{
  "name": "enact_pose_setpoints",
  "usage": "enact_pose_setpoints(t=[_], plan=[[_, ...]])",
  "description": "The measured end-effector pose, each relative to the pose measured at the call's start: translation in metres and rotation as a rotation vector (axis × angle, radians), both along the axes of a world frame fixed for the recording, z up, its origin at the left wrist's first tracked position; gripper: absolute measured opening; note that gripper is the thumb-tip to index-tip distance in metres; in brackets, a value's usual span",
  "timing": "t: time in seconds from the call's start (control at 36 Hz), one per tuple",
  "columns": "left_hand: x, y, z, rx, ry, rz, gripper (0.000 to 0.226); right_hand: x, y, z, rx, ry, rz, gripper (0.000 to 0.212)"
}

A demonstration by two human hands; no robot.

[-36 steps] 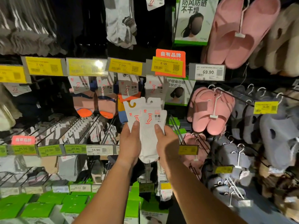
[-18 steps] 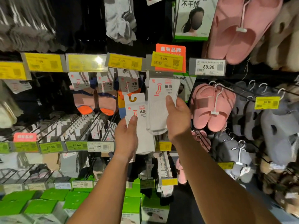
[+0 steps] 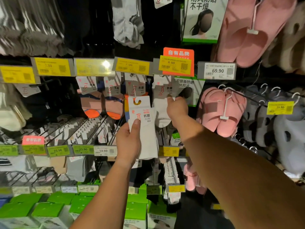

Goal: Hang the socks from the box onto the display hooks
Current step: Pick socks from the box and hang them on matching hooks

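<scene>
Shop shelving fills my head view, hooks of socks in rows, and the orange sign is my landmark. Just below it, my right hand pinches the card of a white sock pair, lifted high, presumably to seat its hole on the display hook there, which I can't make out. Lower left of the sign, my left hand grips the next pair, thumb pressed on its card, held ready.
</scene>
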State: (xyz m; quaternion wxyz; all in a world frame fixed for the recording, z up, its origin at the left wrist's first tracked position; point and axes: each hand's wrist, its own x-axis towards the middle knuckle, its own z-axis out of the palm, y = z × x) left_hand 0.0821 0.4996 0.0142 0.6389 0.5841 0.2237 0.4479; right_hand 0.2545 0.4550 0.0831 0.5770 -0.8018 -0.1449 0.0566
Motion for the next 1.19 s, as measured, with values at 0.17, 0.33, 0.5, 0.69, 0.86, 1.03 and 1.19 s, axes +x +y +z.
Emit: enact_pose_setpoints(t=[0.17, 0.33, 0.5, 0.69, 0.86, 1.03, 1.19], plan=[[0.0, 0.002, 0.004, 0.028, 0.013, -0.021, 0.028, -0.002, -0.003, -0.001, -0.082, -0.008, -0.002, 0.058], [0.01, -0.003, 0.006, 0.071, 0.009, -0.066, 0.031, -0.075, -0.035, -0.037, -0.022, -0.065, 0.115, 0.054], [0.033, -0.014, 0.012, 0.424, 0.243, 0.038, 0.043, -0.103, -0.047, -0.055, 0.282, -0.099, 0.038, 0.031], [0.045, -0.03, 0.048, 0.458, 0.131, 0.055, 0.036, -0.082, -0.06, -0.023, 0.282, -0.218, 0.079, 0.018], [0.056, -0.025, 0.065, 0.437, 0.092, 0.075, 0.04, -0.068, -0.054, -0.002, 0.237, -0.246, 0.073, 0.032], [0.069, -0.014, 0.061, 0.356, 0.205, 0.066, 0.049, -0.054, -0.044, -0.005, 0.199, -0.189, 0.053, 0.043], [0.086, -0.003, 0.069, 0.357, 0.364, 0.109, 0.044, -0.032, -0.021, 0.001, 0.099, -0.125, 0.042, 0.049]])
